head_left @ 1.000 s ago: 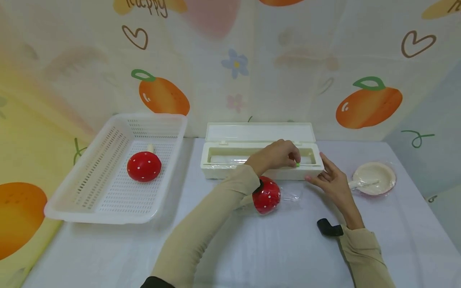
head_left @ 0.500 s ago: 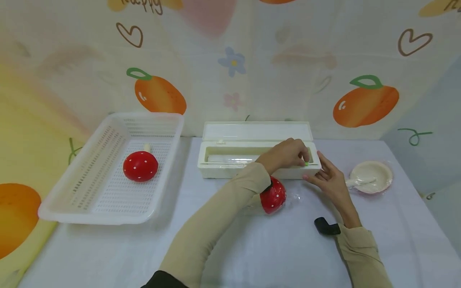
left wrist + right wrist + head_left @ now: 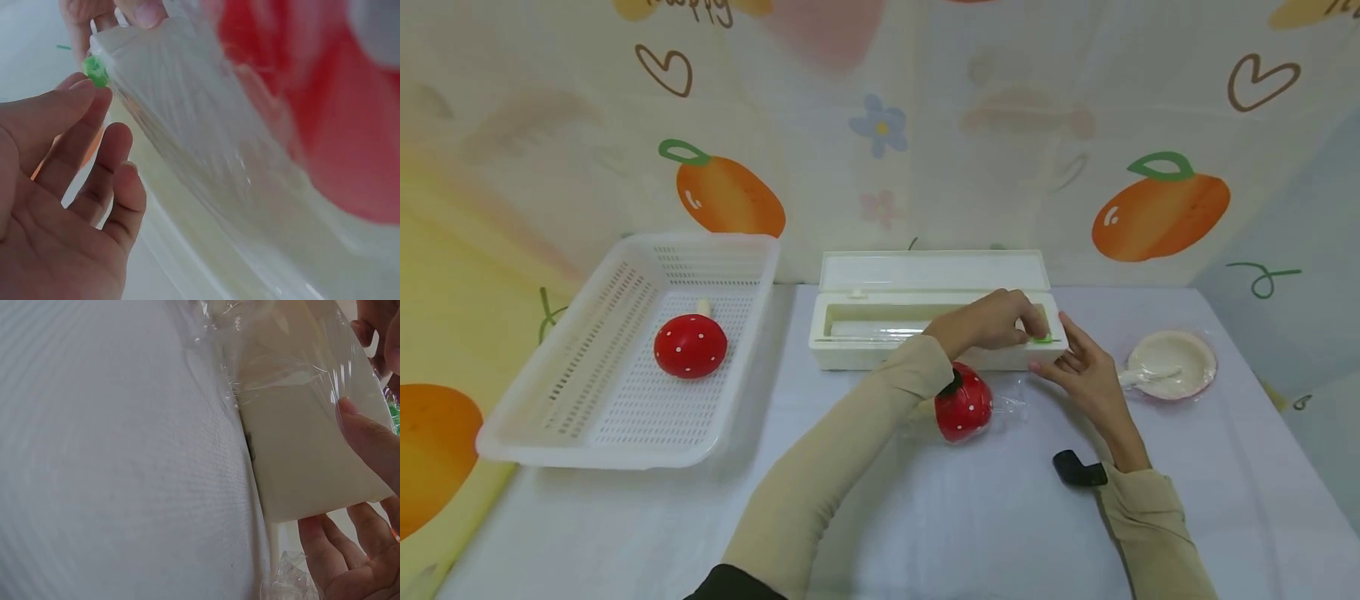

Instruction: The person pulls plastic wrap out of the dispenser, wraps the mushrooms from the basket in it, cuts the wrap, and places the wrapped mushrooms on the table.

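A long white cling film dispenser box (image 3: 850,358) stands with its lid raised, and clear film (image 3: 187,106) lies over its front edge. Near its right end, my left hand (image 3: 988,321) pinches a small green slide cutter (image 3: 95,70) between thumb and index finger. My right hand (image 3: 1093,375) grips the right end of the box, thumb on the front face and fingers round the end. In front of the box lies a red white-dotted mushroom (image 3: 966,404) wrapped in clear film, partly hidden by the left sleeve.
A white perforated basket (image 3: 625,454) at the left holds another red mushroom (image 3: 691,346). To the right sits a film-wrapped cream bowl (image 3: 1172,362) with a white spoon (image 3: 1150,375). A printed cloth (image 3: 947,192) hangs behind the white table (image 3: 970,517).
My left hand has slid right along the box's front edge with the green slide cutter, closer to my right hand. The right hand keeps its grip on the box end.
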### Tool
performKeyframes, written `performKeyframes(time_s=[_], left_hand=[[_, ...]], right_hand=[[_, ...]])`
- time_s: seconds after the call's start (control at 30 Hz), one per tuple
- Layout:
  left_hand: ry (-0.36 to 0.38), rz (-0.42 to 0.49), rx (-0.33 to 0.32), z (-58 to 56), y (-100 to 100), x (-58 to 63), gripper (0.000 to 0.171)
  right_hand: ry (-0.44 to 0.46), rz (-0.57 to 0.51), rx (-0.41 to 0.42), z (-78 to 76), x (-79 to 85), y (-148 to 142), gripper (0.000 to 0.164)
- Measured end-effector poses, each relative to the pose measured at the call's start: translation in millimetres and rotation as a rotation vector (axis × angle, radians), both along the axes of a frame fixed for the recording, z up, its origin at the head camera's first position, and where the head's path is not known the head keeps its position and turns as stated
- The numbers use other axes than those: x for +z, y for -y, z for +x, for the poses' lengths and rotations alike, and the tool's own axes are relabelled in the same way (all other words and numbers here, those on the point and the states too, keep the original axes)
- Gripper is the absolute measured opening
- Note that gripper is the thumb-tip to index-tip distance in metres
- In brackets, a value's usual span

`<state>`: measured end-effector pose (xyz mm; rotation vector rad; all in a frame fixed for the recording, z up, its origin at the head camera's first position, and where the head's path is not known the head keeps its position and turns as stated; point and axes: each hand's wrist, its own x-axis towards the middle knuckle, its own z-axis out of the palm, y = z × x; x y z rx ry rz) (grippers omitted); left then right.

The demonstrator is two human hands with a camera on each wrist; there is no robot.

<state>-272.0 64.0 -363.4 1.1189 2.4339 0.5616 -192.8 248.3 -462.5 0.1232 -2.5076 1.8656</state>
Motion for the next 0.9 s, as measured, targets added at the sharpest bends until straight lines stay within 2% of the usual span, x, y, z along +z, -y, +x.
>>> performKeyframes(time_s=[0.13,0.3,0.4,0.67,0.9], left_hand=[[0.018,-0.038,-0.015,3.1,1.5,0.0,0.036],[0.025,-0.082,-0.063,9.5,1.2,2.3,0.041],[0.04,-0.077,-0.066,12.0,2.3,3.2,0.041],[0.071,0.014,-0.015,13.1,21.7,3.3,0.038],[0.029,0.118,0.087,13.6,62.0,5.1,0.034]], right_hand=[[0.006,0.007,-0.004,0.7,0.2,-0.6,0.09],[0.006,-0.011,0.001,1.5,-0.3,-1.0,0.09],[0.005,-0.019,0.007,1.2,-0.4,-0.5,0.09],[0.021,0.018,0.002,1.3,2.4,0.9,0.091],[0.001,0.077,0.0,2.6,6.7,-0.2,0.091]])
